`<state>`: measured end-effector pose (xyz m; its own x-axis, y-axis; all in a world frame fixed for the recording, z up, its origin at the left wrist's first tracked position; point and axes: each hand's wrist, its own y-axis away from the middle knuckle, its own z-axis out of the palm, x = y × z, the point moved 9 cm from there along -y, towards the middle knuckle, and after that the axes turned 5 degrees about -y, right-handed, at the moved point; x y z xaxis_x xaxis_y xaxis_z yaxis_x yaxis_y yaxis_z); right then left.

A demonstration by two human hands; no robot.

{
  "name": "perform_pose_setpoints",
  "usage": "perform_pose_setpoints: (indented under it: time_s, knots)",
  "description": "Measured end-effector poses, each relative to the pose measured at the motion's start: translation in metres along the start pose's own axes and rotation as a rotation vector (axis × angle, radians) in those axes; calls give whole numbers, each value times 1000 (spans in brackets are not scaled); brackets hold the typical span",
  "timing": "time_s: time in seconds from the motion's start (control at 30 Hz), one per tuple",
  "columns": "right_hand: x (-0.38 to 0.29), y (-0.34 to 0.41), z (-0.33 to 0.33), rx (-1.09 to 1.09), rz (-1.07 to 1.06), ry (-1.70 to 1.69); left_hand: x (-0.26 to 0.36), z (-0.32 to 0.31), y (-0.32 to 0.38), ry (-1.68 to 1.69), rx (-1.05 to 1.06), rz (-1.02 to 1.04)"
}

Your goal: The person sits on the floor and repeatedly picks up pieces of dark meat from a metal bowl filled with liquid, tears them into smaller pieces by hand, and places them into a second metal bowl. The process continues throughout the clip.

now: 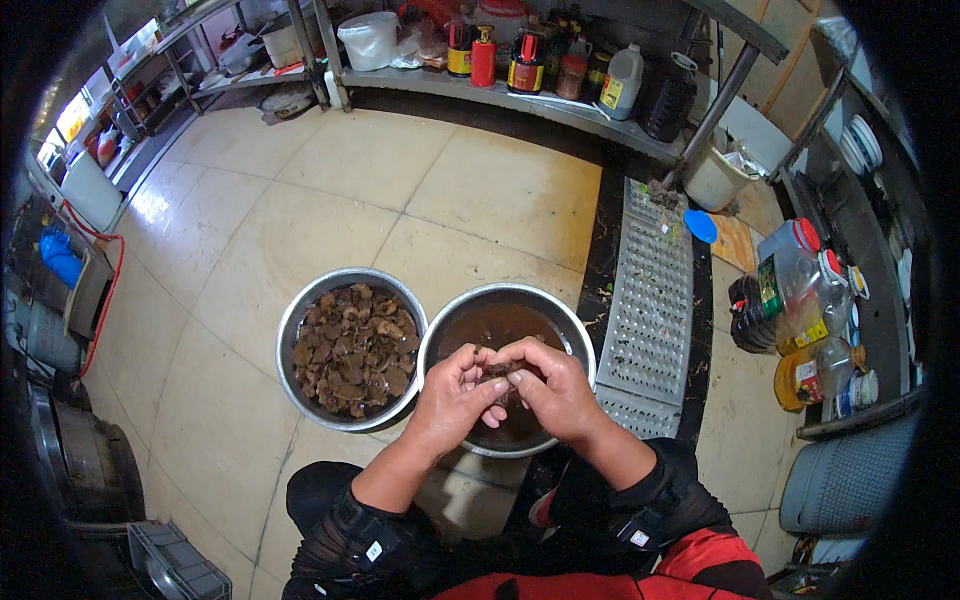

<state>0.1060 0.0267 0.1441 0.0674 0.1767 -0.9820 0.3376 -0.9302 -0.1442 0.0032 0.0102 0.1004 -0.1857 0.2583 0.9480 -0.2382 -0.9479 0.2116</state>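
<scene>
Both hands meet above a round metal basin of murky brown water. My left hand and my right hand pinch a small dark brown piece between thumbs and fingers; it looks like mushroom, though its kind is unclear. Touching that basin on the left is a second metal basin, filled with many brown, wet-looking mushroom-like pieces. The lower part of the held piece is partly hidden by the fingers.
A perforated metal drain grate runs along the right, with a blue lid at its upper end. Oil bottles stand further right. Ahead, a metal shelf holds sauce bottles and a white bucket. A grey crate sits lower left.
</scene>
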Motion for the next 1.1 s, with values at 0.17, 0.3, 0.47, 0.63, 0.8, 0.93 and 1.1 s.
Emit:
perform_pose_setpoints:
  time_s: [0.17,0.3,0.47,0.63,0.8,0.93,1.1]
  knots:
    - [14,3,-6,-34,180,162,3,4,5,-340,3,39]
    - [-1,0,-3,-5,-24,199,9,-10,5,-365,100,51]
    - [28,2,-2,27,252,-36,14,-10,4,-98,107,108]
    - [21,-6,-12,84,137,-16,4,-9,2,44,76,63]
    - [16,-5,-3,43,67,67,-11,-27,-6,199,164,-8]
    - [10,-7,-3,28,20,109,-9,-20,-6,221,87,40]
    - [6,-8,-6,60,35,133,-12,-12,-6,371,38,-10]
